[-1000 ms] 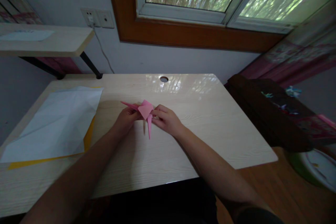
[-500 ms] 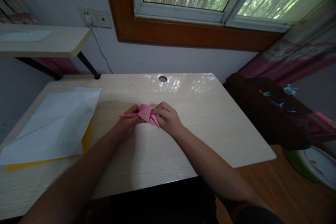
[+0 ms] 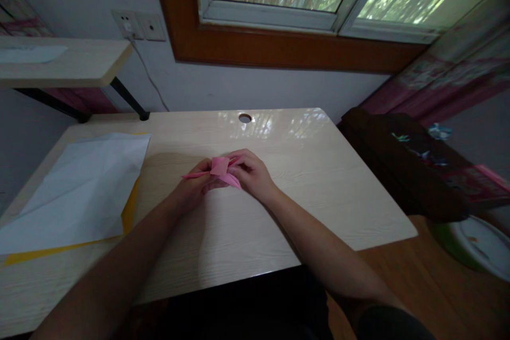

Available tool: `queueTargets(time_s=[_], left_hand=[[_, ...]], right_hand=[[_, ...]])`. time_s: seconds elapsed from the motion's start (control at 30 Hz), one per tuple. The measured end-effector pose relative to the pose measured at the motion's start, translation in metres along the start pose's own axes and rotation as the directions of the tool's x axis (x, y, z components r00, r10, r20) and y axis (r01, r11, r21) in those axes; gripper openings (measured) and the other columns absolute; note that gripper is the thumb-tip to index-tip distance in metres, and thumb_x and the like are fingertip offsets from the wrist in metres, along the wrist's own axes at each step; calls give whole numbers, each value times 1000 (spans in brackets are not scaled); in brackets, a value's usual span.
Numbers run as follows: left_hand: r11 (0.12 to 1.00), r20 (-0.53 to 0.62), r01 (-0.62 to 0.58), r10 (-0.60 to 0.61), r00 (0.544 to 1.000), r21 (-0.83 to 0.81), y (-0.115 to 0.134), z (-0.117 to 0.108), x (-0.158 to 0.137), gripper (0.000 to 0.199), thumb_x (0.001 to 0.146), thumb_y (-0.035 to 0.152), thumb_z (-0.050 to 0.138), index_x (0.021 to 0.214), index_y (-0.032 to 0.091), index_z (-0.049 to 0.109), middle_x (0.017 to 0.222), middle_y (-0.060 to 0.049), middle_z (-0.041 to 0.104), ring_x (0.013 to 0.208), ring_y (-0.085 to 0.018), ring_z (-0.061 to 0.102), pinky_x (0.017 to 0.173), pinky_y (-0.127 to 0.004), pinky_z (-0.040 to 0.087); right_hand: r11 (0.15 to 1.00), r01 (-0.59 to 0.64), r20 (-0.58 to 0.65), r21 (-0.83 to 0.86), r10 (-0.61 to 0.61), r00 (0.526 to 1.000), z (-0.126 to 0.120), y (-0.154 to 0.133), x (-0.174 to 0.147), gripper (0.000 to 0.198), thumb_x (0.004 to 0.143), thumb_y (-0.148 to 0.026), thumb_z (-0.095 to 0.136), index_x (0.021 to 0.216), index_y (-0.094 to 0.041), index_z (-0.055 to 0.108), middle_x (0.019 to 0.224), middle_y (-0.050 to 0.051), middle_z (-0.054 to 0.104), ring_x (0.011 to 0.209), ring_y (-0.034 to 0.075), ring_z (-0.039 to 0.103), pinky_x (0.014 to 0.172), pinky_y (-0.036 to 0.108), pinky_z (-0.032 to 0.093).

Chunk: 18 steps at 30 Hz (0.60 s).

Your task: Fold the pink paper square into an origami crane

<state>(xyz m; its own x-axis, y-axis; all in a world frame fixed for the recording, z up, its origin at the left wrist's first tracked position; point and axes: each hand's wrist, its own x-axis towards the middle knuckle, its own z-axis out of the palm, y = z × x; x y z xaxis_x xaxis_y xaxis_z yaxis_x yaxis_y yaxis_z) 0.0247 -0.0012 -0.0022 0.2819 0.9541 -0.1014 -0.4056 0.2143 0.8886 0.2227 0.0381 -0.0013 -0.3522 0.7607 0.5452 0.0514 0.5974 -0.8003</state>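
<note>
A folded pink origami paper (image 3: 219, 166) is held between my two hands, just above the middle of the desk (image 3: 243, 234). My left hand (image 3: 194, 185) closes round its left side, and a thin pink point sticks out past the thumb. On the other side, my right hand (image 3: 252, 171) pinches the paper with its fingers bent. A flat squarish flap shows on top, and a pointed pink flap hangs down to the right between the hands. The fingertips behind the paper are partly hidden.
White sheets (image 3: 79, 186) lie over a yellow sheet (image 3: 129, 207) on the desk's left side. A raised shelf (image 3: 91, 61) stands at the back left. A round cable hole (image 3: 245, 118) is near the back edge. Right of the desk is a dark brown cabinet (image 3: 374, 159) with small items on it.
My right hand has shifted its grip, with the fingers now reaching further behind the paper. The top flap looks squarer, and the lower right point has tilted. The view has moved slightly.
</note>
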Motion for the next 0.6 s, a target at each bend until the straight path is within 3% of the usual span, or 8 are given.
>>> queueTargets(time_s=[0.13,0.3,0.6], left_hand=[[999,-25,-9,11,1000,47,0,3,0,29,77,36,83,100,22,71,107,-4,70,99,-20,68,87,-34,59],[975,-11,-85,89,996,205,-2,2,-1,29,80,37,81,101,22,70,103,-3,70,98,-20,68,90,-34,56],[831,-62,-182,250,966,526,5,6,-4,20,81,40,78,86,22,70,84,-1,70,82,-19,65,77,-30,50]], right_hand=[[981,-146,-2,131,147,989,2,0,-1,14,90,-35,73,88,-21,69,120,7,68,114,20,64,99,38,51],[858,-367,60,360,371,927,6,5,-5,26,86,-44,75,91,-20,65,88,1,68,76,13,61,69,27,50],[774,-356,29,523,402,915,7,9,-4,38,80,-48,80,92,-22,56,77,-4,62,64,11,55,60,23,44]])
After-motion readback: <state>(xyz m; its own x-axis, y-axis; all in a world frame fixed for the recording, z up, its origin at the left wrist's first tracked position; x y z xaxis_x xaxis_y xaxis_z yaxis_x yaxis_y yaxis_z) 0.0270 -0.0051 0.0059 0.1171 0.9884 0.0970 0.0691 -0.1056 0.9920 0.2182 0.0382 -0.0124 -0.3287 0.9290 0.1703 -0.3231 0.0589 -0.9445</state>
